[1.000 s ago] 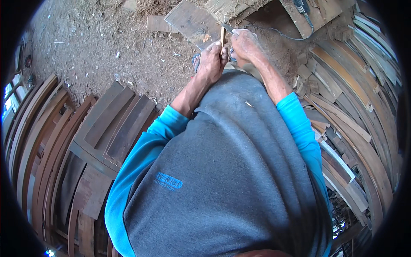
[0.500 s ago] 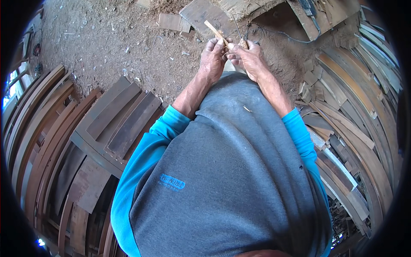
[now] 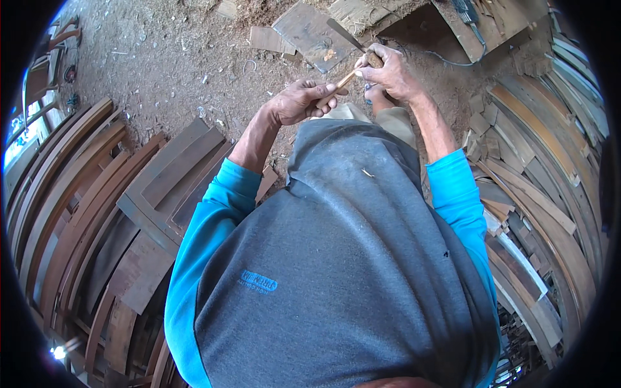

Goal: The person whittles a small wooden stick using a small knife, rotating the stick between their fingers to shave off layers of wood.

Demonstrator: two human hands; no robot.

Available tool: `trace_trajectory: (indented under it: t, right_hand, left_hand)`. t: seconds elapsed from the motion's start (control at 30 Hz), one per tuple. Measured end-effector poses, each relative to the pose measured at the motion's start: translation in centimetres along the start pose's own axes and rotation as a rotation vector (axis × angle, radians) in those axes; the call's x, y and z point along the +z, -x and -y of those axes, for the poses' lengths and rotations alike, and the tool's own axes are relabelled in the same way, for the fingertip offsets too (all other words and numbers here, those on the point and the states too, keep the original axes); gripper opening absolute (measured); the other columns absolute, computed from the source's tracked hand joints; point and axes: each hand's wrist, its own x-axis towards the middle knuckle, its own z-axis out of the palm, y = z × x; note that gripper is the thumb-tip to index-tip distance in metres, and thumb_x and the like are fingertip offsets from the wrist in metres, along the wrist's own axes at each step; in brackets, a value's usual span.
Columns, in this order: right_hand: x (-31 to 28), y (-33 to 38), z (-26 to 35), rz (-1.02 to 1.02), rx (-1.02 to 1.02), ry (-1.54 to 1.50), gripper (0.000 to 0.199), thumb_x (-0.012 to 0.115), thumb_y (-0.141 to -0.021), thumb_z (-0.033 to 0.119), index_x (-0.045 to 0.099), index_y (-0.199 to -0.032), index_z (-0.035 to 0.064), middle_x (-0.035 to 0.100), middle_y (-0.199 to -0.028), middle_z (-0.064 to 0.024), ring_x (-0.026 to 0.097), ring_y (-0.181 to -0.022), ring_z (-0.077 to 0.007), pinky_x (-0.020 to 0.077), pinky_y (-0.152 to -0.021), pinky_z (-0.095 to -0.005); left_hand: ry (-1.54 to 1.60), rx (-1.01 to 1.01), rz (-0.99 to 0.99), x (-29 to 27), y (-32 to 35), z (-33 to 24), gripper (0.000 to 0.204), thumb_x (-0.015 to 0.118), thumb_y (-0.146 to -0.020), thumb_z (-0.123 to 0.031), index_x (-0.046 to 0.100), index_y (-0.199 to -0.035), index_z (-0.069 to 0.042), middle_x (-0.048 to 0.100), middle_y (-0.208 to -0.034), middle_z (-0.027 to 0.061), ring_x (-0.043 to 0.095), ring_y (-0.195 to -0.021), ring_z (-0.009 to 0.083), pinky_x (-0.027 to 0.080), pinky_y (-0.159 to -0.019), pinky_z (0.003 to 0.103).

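Left hand point(image 3: 304, 101) closed round near end of a slim wooden stick point(image 3: 347, 80); right hand point(image 3: 392, 75) pinches far end while gripping a knife point(image 3: 346, 35), blade outward. Stick spans between them. Step seems to be handling or checking it; any cut would call for firm hold, fingers clear. Littered dirt floor point(image 3: 174, 77). Left timber stack point(image 3: 97, 204), right timber stack point(image 3: 537, 126). Beyond: board point(image 3: 310, 32), corded tool point(image 3: 467, 14).

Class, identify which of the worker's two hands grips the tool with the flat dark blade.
The right hand: it is closed round the bladed tool. The left hand holds the thin wooden stick but no blade.
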Motion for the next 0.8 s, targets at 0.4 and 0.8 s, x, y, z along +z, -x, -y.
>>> trace_trajectory:
  t: [0.4,0.8]
  right_hand:
    - [1.7,2.6,-3.2,-0.287,0.090,0.235,0.058,0.054,-0.103,0.033,0.046,-0.151,0.0025,0.068,-0.124,-0.0292,0.069,-0.111,-0.0438,0.0546,-0.097,-0.0484]
    - [6.1,5.1,-1.8,-0.223,0.261,0.319,0.045,0.050,-0.102,0.028,0.060,-0.145,0.0165,0.066,-0.112,-0.0391,0.068,-0.104,-0.0509,0.0535,-0.097,-0.0540]
  left_hand:
    - [0.181,0.147,-0.355,1.6,-8.0,3.9,0.035,0.050,-0.110,-0.028,0.061,-0.130,-0.001,0.066,-0.093,0.0034,0.052,-0.068,0.0075,0.046,-0.062,0.022]
    - [0.193,0.282,-0.427,2.7,-10.3,3.8,0.026,0.053,-0.109,-0.017,0.069,-0.119,0.001,0.068,-0.091,0.0028,0.061,-0.073,0.0088,0.056,-0.068,0.025]
